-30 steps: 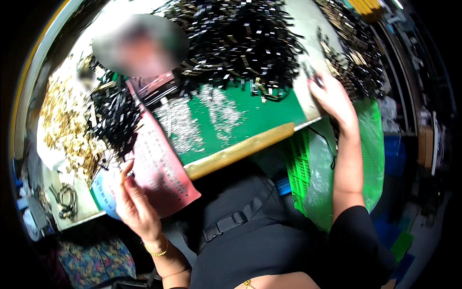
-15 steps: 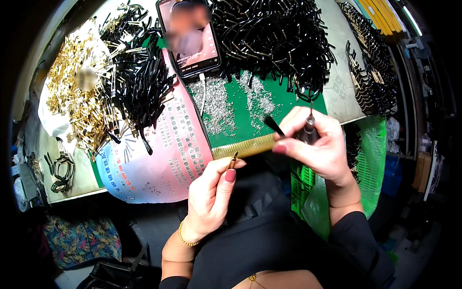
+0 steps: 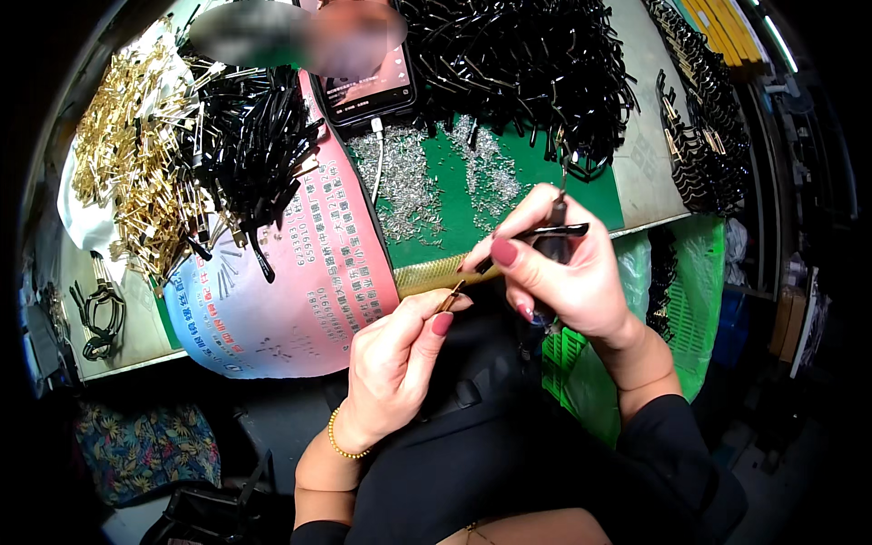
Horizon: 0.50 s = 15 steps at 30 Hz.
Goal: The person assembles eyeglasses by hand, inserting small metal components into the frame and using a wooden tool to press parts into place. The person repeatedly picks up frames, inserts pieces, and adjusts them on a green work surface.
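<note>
My left hand pinches a small gold metal piece between thumb and forefinger, its tip sticking up. Close by on the right, my right hand holds a slim black eyeglass temple, its near end pointing toward the gold piece with a small gap visible. A dark-handled screwdriver also sits in the right hand, its thin shaft pointing away toward the table. Fingers hide most of its handle. Tiny silver screws lie scattered on the green mat beyond both hands.
A gold metal parts heap and black temples lie on the left, above a pink-blue printed sheet. More black temples pile up at the back beside a phone with its white cable. A green basket stands right.
My right hand has moved slightly left and turned, bringing the black temple down toward the gold piece. My left hand keeps its pinch almost in place. The whole view has shifted a little.
</note>
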Tool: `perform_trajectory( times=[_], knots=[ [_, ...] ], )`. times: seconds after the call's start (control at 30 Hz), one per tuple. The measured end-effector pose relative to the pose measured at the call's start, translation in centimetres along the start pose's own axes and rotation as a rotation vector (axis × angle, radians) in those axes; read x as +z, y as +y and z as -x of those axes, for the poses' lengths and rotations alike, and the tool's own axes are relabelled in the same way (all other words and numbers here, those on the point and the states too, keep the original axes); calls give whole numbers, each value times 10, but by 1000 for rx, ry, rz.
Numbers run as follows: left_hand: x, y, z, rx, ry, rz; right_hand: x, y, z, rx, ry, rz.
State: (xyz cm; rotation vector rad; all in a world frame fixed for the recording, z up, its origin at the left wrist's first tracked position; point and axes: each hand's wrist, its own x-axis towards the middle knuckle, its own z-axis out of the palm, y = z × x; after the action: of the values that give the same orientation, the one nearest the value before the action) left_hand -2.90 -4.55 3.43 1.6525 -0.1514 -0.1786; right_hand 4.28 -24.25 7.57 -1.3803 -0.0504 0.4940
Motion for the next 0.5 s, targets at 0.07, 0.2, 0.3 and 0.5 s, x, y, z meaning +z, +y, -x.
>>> perform_trajectory(
  times=[0.07, 0.2, 0.3, 0.5],
  knots=[
    [2, 1, -3, 17, -4, 1, -4, -1, 1, 11, -7, -1],
    [7, 1, -5, 3, -22, -6, -8, 1, 3, 57, -34, 55],
    [10, 1, -6, 27, -60, -47, -14, 0, 1, 135, -72, -62],
    [15, 1, -10, 117, -29, -176, -3, 6, 13, 77, -22, -28]
  ],
)
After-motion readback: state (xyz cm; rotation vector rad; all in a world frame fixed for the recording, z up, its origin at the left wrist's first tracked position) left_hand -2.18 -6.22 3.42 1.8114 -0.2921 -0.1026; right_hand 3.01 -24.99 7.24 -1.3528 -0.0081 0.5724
